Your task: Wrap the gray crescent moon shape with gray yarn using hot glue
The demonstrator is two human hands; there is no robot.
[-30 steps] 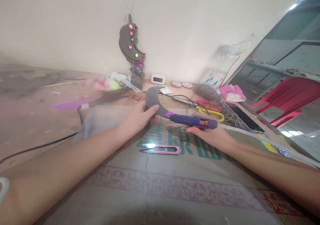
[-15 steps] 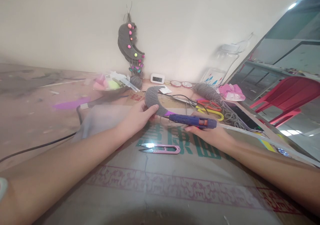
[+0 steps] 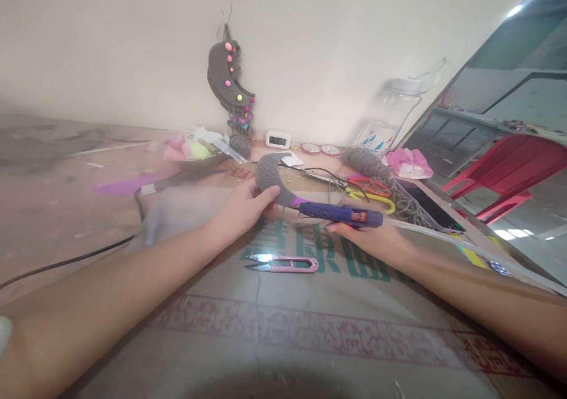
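Between thumb and fingers, my left hand point(image 3: 253, 201) grips a crescent moon shape point(image 3: 269, 175) wrapped in grey yarn, its lower tip bare and purple. My right hand point(image 3: 365, 234) is closed around a dark blue glue gun point(image 3: 339, 213), with a long clear glue stick point(image 3: 425, 234) sticking out of its back end. The gun's nozzle is at the purple tip of the crescent; whether it touches cannot be made out. Pink thread snips point(image 3: 292, 264) lie on the printed sheet below both hands, blades pointing left.
A finished grey moon hanging point(image 3: 224, 77) with pom-poms leans on the wall. Behind my hands are a small clock point(image 3: 278, 140), yellow-handled scissors point(image 3: 376, 199), grey yarn point(image 3: 367, 163), a phone point(image 3: 427, 206) and a clear jug point(image 3: 385, 115). A black cable point(image 3: 75, 260) runs along the left.
The view has shifted very slightly. Both hands, the crescent and the glue gun keep practically the same positions.
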